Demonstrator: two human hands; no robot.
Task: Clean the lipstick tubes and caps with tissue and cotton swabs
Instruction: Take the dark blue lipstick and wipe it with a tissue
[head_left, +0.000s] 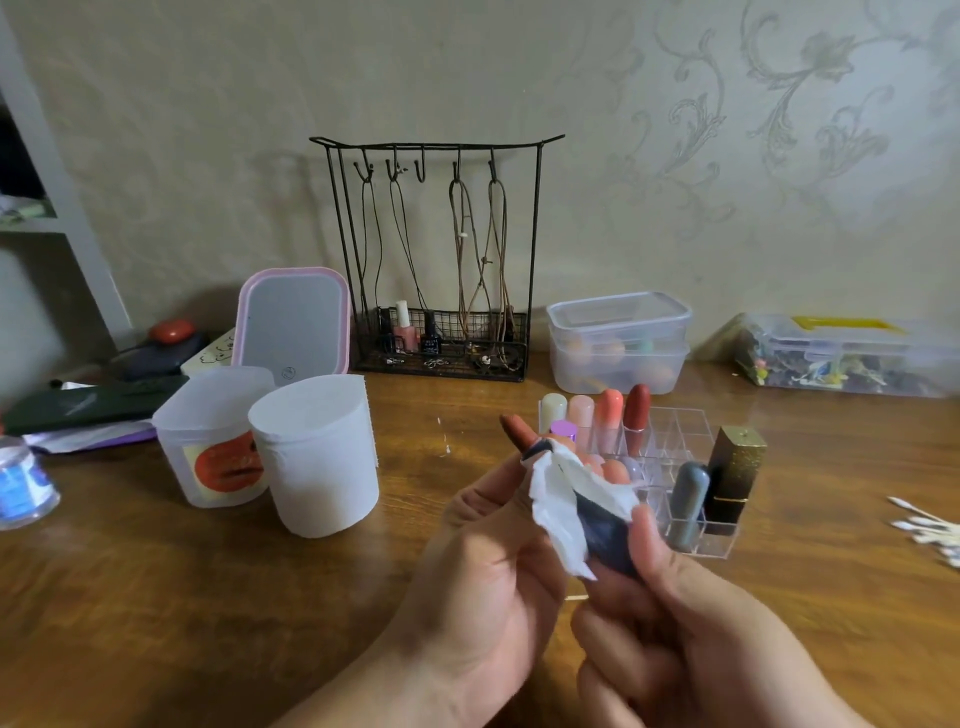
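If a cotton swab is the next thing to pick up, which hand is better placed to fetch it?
Right, probably. The cotton swabs lie at the table's right edge, on the right hand's side. But that hand grips the dark lipstick tube, so the left hand, pinching the tissue, would have to take the tube first.

We see a glossy wooden desk (208, 597), a soft crumpled white tissue (558, 499) over a smooth dark plastic lipstick tube (605, 530), a clear hard plastic organizer (675, 431), a black wire rack (436, 249), and frosted plastic boxes (618, 340).
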